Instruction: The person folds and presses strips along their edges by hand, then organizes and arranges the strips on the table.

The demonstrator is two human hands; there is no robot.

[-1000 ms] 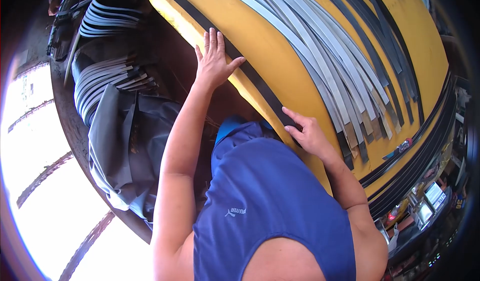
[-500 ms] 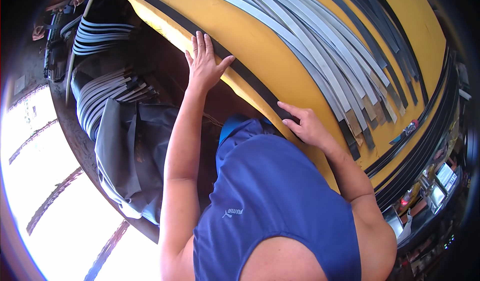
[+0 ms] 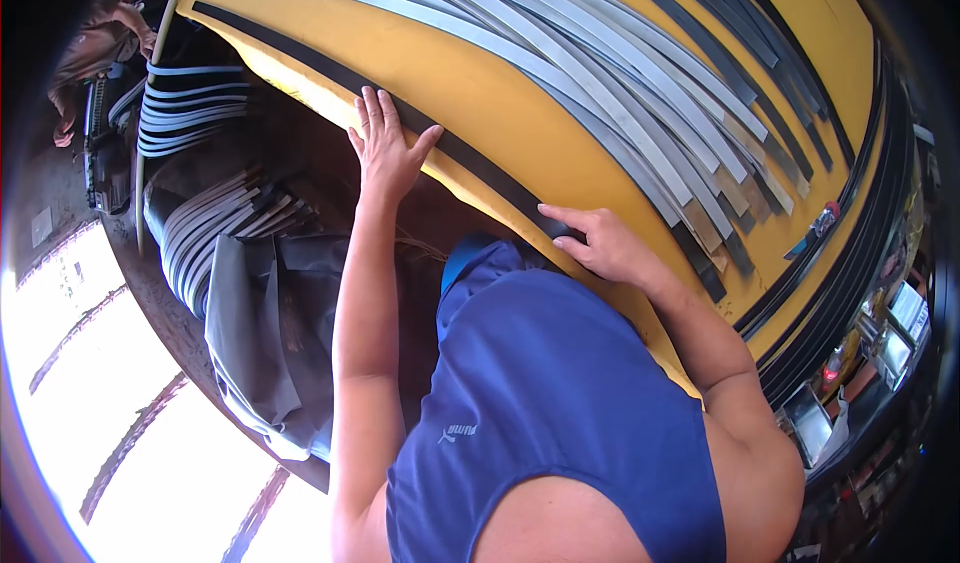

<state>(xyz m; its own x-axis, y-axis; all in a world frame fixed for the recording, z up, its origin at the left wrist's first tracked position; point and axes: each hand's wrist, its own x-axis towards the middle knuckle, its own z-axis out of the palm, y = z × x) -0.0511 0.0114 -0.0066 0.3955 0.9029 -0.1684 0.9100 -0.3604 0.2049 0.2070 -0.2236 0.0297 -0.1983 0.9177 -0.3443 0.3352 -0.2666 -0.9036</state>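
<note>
A long black strip lies along the near edge of a yellow-topped table. My left hand rests flat across its middle, fingers stretched out and thumb apart. Near the strip's closer end is my right hand. Its index finger and thumb are spread and touch the strip from either side, while the remaining fingers are partly hidden. Beyond both hands, a fan of overlapping grey strips covers much of the tabletop, some with brownish ends.
Dark strips run along the table's right edge beside a small red-and-blue tool. Bundles of bent grey strips and dark sheet material sit to the left. Another person is at the upper left.
The view has shifted slightly, bringing the strip's far end and more of the other person into sight. Both hands remain on the strip, with little change in their pose.
</note>
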